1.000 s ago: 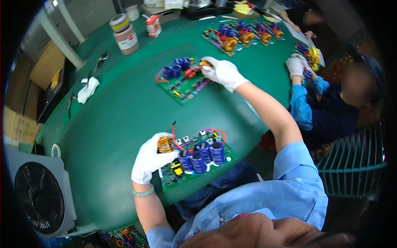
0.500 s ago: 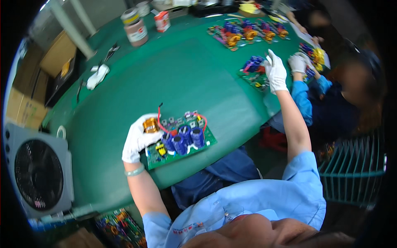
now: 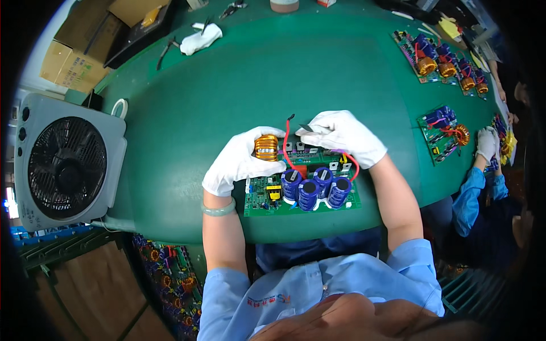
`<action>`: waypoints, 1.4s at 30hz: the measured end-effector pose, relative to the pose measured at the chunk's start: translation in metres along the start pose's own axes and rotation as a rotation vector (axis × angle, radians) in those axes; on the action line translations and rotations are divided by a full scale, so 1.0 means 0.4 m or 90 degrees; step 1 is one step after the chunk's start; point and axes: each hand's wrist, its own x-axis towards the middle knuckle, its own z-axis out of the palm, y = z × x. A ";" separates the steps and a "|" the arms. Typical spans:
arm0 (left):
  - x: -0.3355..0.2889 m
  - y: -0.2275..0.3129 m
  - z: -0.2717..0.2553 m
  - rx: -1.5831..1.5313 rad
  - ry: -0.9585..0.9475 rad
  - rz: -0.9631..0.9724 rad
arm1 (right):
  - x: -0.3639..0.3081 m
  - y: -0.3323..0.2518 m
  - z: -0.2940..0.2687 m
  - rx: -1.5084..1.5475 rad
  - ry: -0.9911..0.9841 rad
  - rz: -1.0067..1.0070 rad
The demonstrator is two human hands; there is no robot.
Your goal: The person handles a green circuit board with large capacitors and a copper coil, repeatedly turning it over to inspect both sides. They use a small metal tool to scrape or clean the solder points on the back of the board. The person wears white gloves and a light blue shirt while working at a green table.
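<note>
A green circuit board (image 3: 304, 211) lies in front of me, with blue capacitors (image 3: 309, 194) standing along its near side. My left hand (image 3: 234, 162), in a white glove, is closed around a copper-wound coil (image 3: 266, 148) at the board's far left corner. Over the far edge is my right hand (image 3: 346, 138), also gloved, its fingers pinched together. A small dark pointed piece shows at those fingertips; its kind is unclear. Just left of it a red wire (image 3: 286, 139) rises to a black end. Another red wire (image 3: 357, 167) loops at the board's right.
A similar board (image 3: 443, 135) sits to the right, beside a co-worker's gloved hands (image 3: 487, 145). Several more boards (image 3: 441, 65) stand at the far right. A grey fan (image 3: 68, 165) is on the left. Beyond it lie a white glove (image 3: 202, 40) and cutters (image 3: 165, 54).
My right hand has come from the board on the right to the far edge of the board before me. The view has turned right. My left hand still holds the coil.
</note>
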 end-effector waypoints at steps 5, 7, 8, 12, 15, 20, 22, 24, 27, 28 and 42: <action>0.013 -0.046 -0.003 0.070 0.017 0.057 | -0.018 0.026 -0.022 -0.094 -0.059 0.008; 0.016 -0.032 -0.009 0.126 0.024 0.075 | -0.018 0.042 -0.014 0.043 -0.040 0.037; 0.014 -0.027 -0.010 0.156 0.023 0.070 | -0.018 0.037 -0.023 -0.120 -0.055 0.009; 0.013 -0.014 -0.015 0.141 0.018 0.012 | 0.001 0.034 -0.013 -0.250 -0.037 -0.041; 0.014 -0.016 -0.014 0.120 0.023 0.005 | 0.006 0.048 -0.014 -0.254 -0.047 -0.012; 0.017 -0.012 -0.017 0.142 0.016 -0.018 | 0.005 0.026 -0.013 -0.280 -0.044 0.018; 0.015 -0.016 -0.016 0.132 0.023 -0.012 | 0.005 0.031 -0.012 -0.283 -0.036 0.003; 0.016 -0.017 -0.015 0.124 0.022 -0.015 | 0.002 0.037 -0.012 -0.264 -0.029 -0.012; 0.019 -0.015 -0.013 0.112 0.014 -0.035 | -0.006 0.048 -0.022 -0.163 -0.009 0.020; 0.016 -0.013 -0.013 0.106 0.013 -0.041 | -0.012 0.050 -0.031 -0.100 0.005 0.066; 0.016 -0.007 -0.001 0.035 0.033 -0.077 | -0.047 0.074 -0.090 -0.295 0.082 -0.082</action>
